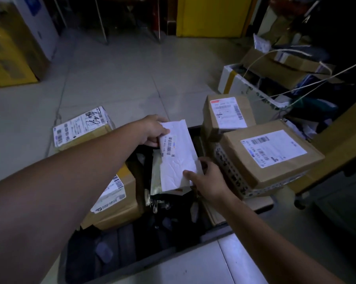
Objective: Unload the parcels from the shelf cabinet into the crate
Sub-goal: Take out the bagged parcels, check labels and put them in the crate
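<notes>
Placing step: flat white crumpled paper parcel (179, 158) pinched by left hand (152, 131) at top edge, right hand (209, 181) at lower corner, over dark crate (152, 259); next, likely lowering and release.

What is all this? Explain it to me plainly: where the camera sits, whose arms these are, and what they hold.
There is no machine here. A person wears one camera on the head, so you look down along their own two arms. The left hand pinches the far end of a white parcel with a barcode label, and the right hand grips its near end. They hold it over a dark crate that already has packets in it. Cardboard boxes with shipping labels stand around it: a large box at the right and a pen-marked box on the tiled floor at the left.
</notes>
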The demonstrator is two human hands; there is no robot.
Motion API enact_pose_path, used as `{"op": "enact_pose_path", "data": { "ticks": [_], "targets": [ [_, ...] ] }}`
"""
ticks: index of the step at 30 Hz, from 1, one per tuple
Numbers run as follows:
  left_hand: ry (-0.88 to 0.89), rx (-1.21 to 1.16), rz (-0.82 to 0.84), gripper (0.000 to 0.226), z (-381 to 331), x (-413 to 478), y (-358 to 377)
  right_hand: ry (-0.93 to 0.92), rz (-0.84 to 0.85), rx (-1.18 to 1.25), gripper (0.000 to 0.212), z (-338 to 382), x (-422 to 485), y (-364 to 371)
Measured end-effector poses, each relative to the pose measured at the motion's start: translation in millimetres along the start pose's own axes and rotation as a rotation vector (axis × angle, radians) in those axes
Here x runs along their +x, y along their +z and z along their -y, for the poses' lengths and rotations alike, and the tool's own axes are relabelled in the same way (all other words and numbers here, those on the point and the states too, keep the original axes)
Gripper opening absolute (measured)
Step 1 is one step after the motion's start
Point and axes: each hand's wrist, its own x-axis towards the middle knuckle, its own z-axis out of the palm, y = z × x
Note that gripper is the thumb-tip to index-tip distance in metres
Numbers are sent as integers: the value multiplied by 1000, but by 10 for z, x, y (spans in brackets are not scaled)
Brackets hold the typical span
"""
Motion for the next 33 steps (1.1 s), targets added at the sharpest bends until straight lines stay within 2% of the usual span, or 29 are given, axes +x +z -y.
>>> {"op": "enact_pose_path", "data": {
  "ticks": [6, 11, 18, 23, 27, 33],
  "targets": [
    [-36, 129, 28, 42, 129, 344, 61, 91, 6, -126, 57, -58, 307, 167],
    [-83, 225, 74, 39, 245, 503, 72, 113, 42, -288, 49, -36, 420, 234],
    [-81, 255, 101, 37, 363, 603, 105, 75, 107, -647, 53, 95, 486, 284],
    [-82, 313, 135, 37, 350, 563, 70, 63, 141, -810, 53, 123, 507, 312],
    [-36, 415, 119, 43, 361, 541, 43, 24, 119, -879, 49, 144, 481, 303],
    [109, 793, 43, 63, 444, 398, 36, 70, 168, -823, 50, 185, 481, 244]
  ]
}}
